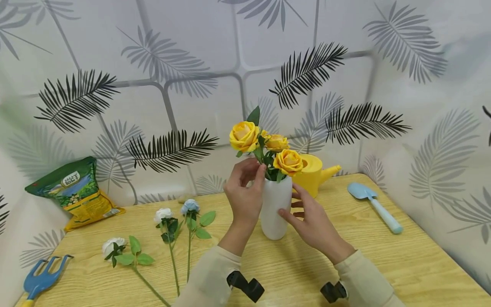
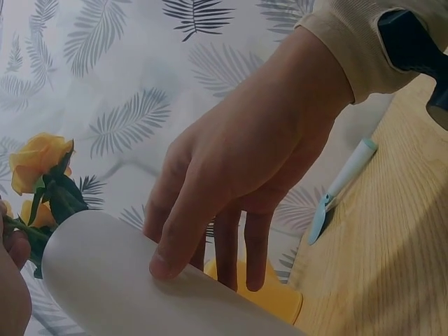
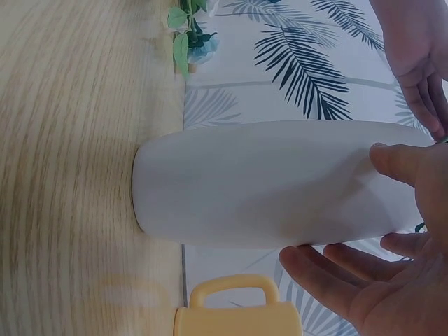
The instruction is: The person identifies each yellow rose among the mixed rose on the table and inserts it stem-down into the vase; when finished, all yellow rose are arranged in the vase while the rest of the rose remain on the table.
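A white vase (image 1: pixel 274 213) stands upright mid-table with three yellow roses (image 1: pixel 288 162) in it. My left hand (image 1: pixel 245 192) is at the vase's mouth, its fingers curled and pinching the rose stems (image 1: pixel 264 168). My right hand (image 1: pixel 310 221) rests on the vase's right side: the thumb (image 2: pixel 164 266) touches the wall, while the straight fingers (image 3: pixel 329 280) reach behind it with a gap. The right wrist view shows the vase (image 3: pixel 266 182) side-on, with the left hand (image 3: pixel 413 49) at its top end.
On the wooden table (image 1: pixel 383 264) lie two white roses (image 1: pixel 113 246) (image 1: pixel 163 214) and a blue rose (image 1: pixel 190 206) to the left. A yellow watering can (image 1: pixel 314 172) stands behind the vase. A blue trowel (image 1: pixel 374 207) is right, a soil bag (image 1: pixel 74 192) back left, a blue rake (image 1: pixel 40 279) front left.
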Demonstrator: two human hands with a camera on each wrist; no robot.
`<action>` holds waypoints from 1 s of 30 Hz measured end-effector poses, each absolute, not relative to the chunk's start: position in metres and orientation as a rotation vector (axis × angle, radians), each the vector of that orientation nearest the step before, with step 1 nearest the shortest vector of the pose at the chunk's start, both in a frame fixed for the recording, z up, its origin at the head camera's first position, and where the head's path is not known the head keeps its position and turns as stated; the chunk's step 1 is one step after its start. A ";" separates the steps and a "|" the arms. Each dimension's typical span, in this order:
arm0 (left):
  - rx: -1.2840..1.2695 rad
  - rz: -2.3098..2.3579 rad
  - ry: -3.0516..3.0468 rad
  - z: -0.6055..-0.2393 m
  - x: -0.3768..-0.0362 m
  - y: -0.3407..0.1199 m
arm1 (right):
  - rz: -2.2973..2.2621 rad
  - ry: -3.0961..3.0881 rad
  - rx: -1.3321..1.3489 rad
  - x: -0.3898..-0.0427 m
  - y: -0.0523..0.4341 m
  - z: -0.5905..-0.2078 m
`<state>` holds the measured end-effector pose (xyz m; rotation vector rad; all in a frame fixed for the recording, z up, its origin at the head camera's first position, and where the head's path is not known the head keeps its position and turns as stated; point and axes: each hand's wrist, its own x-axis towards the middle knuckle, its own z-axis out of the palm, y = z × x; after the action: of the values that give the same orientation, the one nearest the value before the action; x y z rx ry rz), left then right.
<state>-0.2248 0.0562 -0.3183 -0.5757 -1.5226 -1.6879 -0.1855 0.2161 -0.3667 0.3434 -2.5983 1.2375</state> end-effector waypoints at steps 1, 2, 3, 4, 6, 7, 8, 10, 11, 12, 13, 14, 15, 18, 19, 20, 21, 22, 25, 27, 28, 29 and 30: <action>-0.574 -1.694 -1.527 -0.319 -0.225 0.056 | 1.236 -2.597 0.346 -0.185 0.216 -0.367; -0.575 -1.697 -1.533 -0.320 -0.225 0.056 | 1.235 -2.596 0.349 -0.185 0.216 -0.367; -0.577 -1.695 -1.542 -0.320 -0.225 0.056 | 1.234 -2.595 0.350 -0.185 0.216 -0.367; -0.577 -1.688 -1.552 -0.321 -0.225 0.055 | 1.234 -2.593 0.350 -0.185 0.216 -0.367; -0.577 -1.660 -1.574 -0.323 -0.225 0.054 | 1.236 -2.593 0.351 -0.185 0.215 -0.367; -0.575 -1.640 -1.588 -0.324 -0.225 0.054 | 1.240 -2.593 0.351 -0.185 0.215 -0.367; -0.574 -1.622 -1.601 -0.325 -0.225 0.053 | 1.243 -2.593 0.350 -0.185 0.215 -0.367; -0.569 -1.589 -1.625 -0.327 -0.225 0.052 | 1.249 -2.596 0.350 -0.185 0.215 -0.367; -0.569 -1.577 -1.636 -0.328 -0.226 0.051 | 1.252 -2.598 0.349 -0.185 0.215 -0.367; -0.571 -1.569 -1.645 -0.329 -0.226 0.051 | 1.253 -2.601 0.349 -0.186 0.215 -0.367; -0.572 -1.566 -1.651 -0.329 -0.226 0.050 | 1.253 -2.604 0.348 -0.186 0.214 -0.367; -0.574 -1.564 -1.656 -0.330 -0.226 0.050 | 1.254 -2.606 0.348 -0.186 0.214 -0.367; -0.574 -1.561 -1.660 -0.330 -0.227 0.050 | 1.255 -2.609 0.348 -0.186 0.214 -0.367; -0.575 -1.550 -1.671 -0.332 -0.227 0.049 | 1.260 -2.614 0.348 -0.186 0.214 -0.367; -0.578 -1.549 -1.673 -0.332 -0.227 0.049 | 1.260 -2.615 0.349 -0.186 0.214 -0.367; -0.581 -1.547 -1.677 -0.333 -0.228 0.049 | 1.257 -2.615 0.350 -0.186 0.214 -0.368; -0.586 -1.548 -1.680 -0.333 -0.228 0.049 | 1.255 -2.615 0.350 -0.187 0.214 -0.368; -0.590 -1.547 -1.686 -0.333 -0.228 0.049 | 1.250 -2.614 0.351 -0.187 0.215 -0.368; -0.601 -1.544 -1.698 -0.333 -0.229 0.049 | 1.238 -2.606 0.359 -0.187 0.215 -0.368; -0.602 -1.536 -1.705 -0.334 -0.229 0.049 | 1.241 -2.602 0.362 -0.187 0.215 -0.368; -0.603 -1.528 -1.707 -0.334 -0.230 0.049 | 1.240 -2.600 0.363 -0.187 0.215 -0.369; -0.604 -1.522 -1.710 -0.334 -0.229 0.048 | 1.242 -2.600 0.363 -0.187 0.215 -0.369; -0.606 -1.516 -1.714 -0.335 -0.229 0.048 | 1.245 -2.602 0.362 -0.188 0.215 -0.369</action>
<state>-0.2290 0.0476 -0.3347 -0.6062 -1.7139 -1.5156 -0.1875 0.2145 -0.3686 0.3620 -2.6015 1.2445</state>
